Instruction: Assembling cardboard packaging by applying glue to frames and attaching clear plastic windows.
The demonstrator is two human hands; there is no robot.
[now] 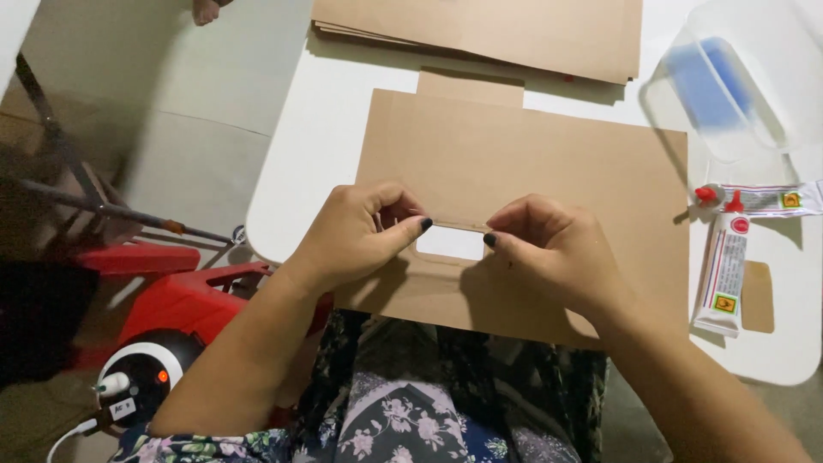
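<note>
Left grip: my left hand (356,236) is closed in a pinch, thumb tip against curled fingers, nipping the top edge of the window cutout (451,243) in the brown card sheet (549,171).
Right grip: my right hand (557,249) is closed the same way, thumb and forefinger pressed together on that edge, just right of the left pinch.
Gap between grips: small; both thumb tips point toward each other over the cutout, not touching.
What is pinched: a thin strip of card along the upper rim of the cutout; I cannot tell whether it is a folded flap or a loose strip.
Card sheet, position: flat on the white bench (317,137), near edge overhanging toward my lap, a short tab at its far edge.
Cutout: rounded rectangle, the white bench showing through it.
Card stack (506,30): more brown sheets at the far side of the bench, apart from the worked sheet.
Glue tubes: one white tube (723,274) with a red cap lies right of the sheet, a second tube (767,199) crosswise beyond it.
Small brown card piece (758,297): just beside the near tube.
Clear plastic container (729,77): far right corner, something blue inside.
</note>
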